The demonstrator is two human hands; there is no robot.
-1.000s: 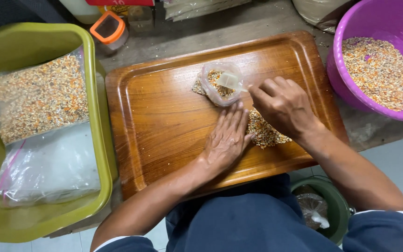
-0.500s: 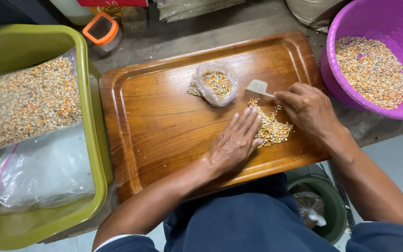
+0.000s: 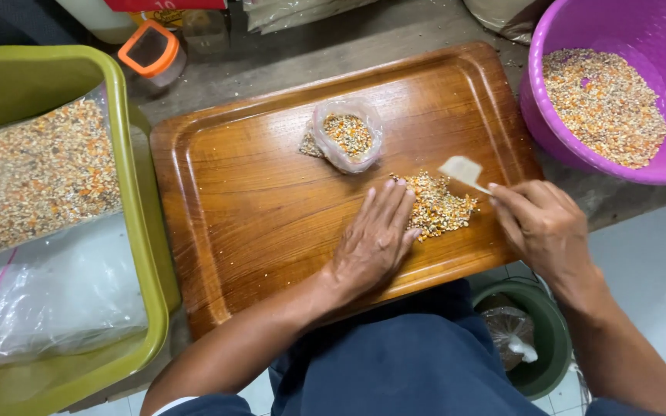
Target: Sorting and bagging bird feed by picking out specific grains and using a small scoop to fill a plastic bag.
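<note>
R hand (image 3: pixel 545 227) has pulled its scoop (image 3: pixel 462 169) to 3 o'clock of grain (image 3: pixel 437 206), fingers pinching it; L hand (image 3: pixel 375 240) flat, fingers spread, walling grain at 9 o'clock.

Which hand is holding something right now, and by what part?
The right hand pinches a small pale scoop by its handle end. The left hand holds nothing; it lies flat beside the grain pile.
</note>
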